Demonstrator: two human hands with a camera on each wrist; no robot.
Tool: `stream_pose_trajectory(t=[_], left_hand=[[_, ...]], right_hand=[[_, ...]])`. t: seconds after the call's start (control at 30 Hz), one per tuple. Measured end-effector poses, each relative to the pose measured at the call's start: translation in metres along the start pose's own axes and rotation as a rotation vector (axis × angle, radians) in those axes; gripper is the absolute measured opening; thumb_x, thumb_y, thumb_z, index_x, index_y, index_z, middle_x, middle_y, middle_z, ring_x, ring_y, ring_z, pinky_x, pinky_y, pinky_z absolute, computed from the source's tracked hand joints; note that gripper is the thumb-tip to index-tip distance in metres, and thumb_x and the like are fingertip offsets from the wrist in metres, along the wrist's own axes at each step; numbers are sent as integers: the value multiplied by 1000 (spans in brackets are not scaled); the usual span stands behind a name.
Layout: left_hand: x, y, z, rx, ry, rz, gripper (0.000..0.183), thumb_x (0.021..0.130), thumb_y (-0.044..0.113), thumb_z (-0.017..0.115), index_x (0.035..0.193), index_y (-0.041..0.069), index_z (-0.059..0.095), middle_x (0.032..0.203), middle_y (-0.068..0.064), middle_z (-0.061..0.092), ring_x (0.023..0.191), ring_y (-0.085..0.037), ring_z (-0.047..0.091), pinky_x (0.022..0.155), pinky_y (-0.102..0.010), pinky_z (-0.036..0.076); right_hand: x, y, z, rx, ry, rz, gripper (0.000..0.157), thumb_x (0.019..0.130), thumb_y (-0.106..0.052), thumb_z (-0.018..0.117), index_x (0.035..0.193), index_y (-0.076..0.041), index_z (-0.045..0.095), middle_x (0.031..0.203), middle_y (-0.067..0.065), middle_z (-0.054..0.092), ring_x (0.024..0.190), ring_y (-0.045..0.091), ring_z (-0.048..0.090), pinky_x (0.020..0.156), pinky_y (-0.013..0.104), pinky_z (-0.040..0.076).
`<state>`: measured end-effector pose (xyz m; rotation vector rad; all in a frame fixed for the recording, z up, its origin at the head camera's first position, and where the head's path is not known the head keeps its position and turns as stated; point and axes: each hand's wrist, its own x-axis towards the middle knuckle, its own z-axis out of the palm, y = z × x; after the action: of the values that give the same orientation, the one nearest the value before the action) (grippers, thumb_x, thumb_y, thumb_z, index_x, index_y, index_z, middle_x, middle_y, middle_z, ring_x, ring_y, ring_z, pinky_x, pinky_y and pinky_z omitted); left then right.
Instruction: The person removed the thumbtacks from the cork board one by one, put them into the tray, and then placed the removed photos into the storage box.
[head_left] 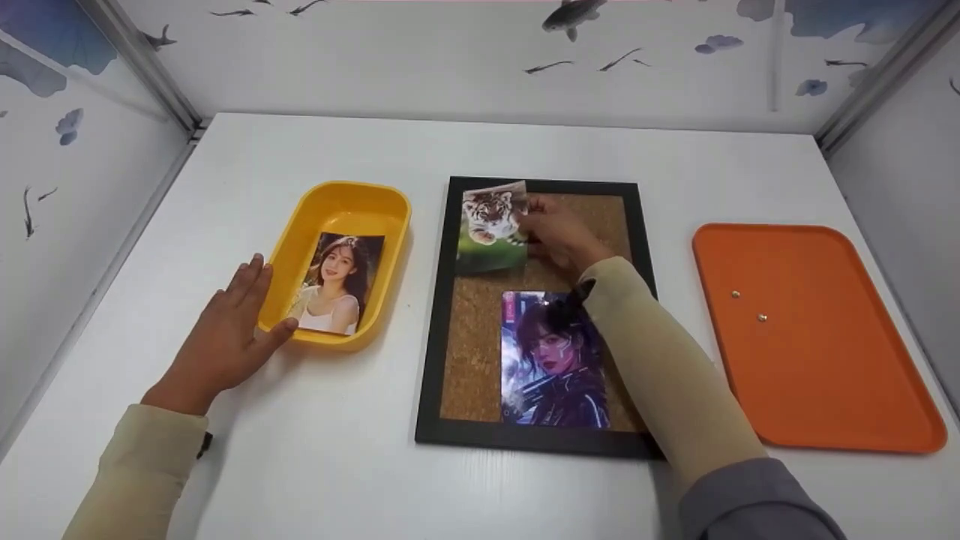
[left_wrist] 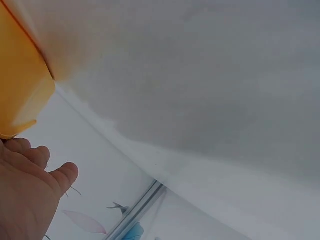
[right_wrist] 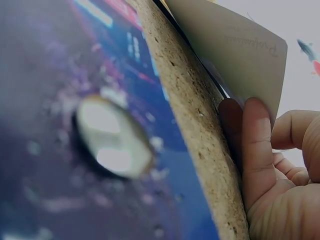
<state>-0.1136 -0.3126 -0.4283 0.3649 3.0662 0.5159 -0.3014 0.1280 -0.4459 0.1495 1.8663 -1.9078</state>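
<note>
My right hand (head_left: 562,232) pinches the right edge of a tiger cub photo (head_left: 491,232) over the upper left of a black-framed cork board (head_left: 471,375). In the right wrist view the photo's pale back (right_wrist: 235,45) stands tilted off the cork, fingers behind its edge. Below it on the board lies a purple picture of an armoured figure (head_left: 555,367); a shiny round tack head (right_wrist: 114,137) sits on it. My left hand (head_left: 229,330) touches the left side of a yellow tray (head_left: 352,196) with fingers straight. Inside that tray lies a portrait photo (head_left: 337,285).
An orange tray (head_left: 832,360) lies to the right of the board, with two small shiny tacks, one tack (head_left: 736,295) and another tack (head_left: 762,318), near its left side. White panels with fish prints (head_left: 450,60) enclose the white table (head_left: 337,465) at the back and sides.
</note>
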Motion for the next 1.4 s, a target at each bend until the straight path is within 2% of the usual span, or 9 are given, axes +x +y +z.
stream_pose_trajectory(t=[0.27,0.43,0.63,0.87,1.07,1.23,1.4], left_hand=[[-2,11,3,34,2,-4,88,100,57,45,157,-1,13,165,-17,10,150,-38,9,114,-64,15],[-2,21,1,81,3,-14,91,98,60,45,157,-2,13,165,-18,9,151,-37,3,116,-62,8],[13,30,-5,94,-5,-33,96,97,65,42,158,0,6,165,-18,3,151,-37,-2,117,-61,3],[24,29,-1,86,-31,-63,102,94,70,40,157,-3,8,164,-21,5,150,-40,1,114,-66,7],[24,29,1,90,-25,-48,101,95,69,42,156,-4,9,164,-20,6,150,-41,3,113,-68,10],[23,29,2,100,-34,-49,100,95,69,39,157,-2,6,165,-19,3,150,-40,1,114,-67,9],[20,28,6,99,-13,-43,102,94,69,42,157,-2,7,165,-19,4,150,-39,0,114,-66,9]], right_hand=[[1,0,-1,8,15,14,31,100,-4,54,130,-11,55,116,13,62,97,25,66,76,36,58],[2,1,0,22,16,15,33,100,-3,53,132,-11,53,118,14,60,98,25,65,77,36,58],[1,1,0,27,11,9,37,98,0,53,134,-11,53,118,15,60,96,26,66,75,36,59],[0,0,-1,2,11,9,32,100,-5,54,132,-10,53,117,14,60,95,25,65,75,35,58],[0,1,-1,-13,7,-8,28,100,-3,52,127,-8,54,115,13,60,93,23,65,69,32,57],[0,1,-2,-12,17,0,31,100,-4,53,129,-11,55,117,14,61,95,24,65,70,33,58],[0,0,-1,-13,13,17,30,99,-3,53,129,-10,55,116,13,61,93,23,65,72,33,58]])
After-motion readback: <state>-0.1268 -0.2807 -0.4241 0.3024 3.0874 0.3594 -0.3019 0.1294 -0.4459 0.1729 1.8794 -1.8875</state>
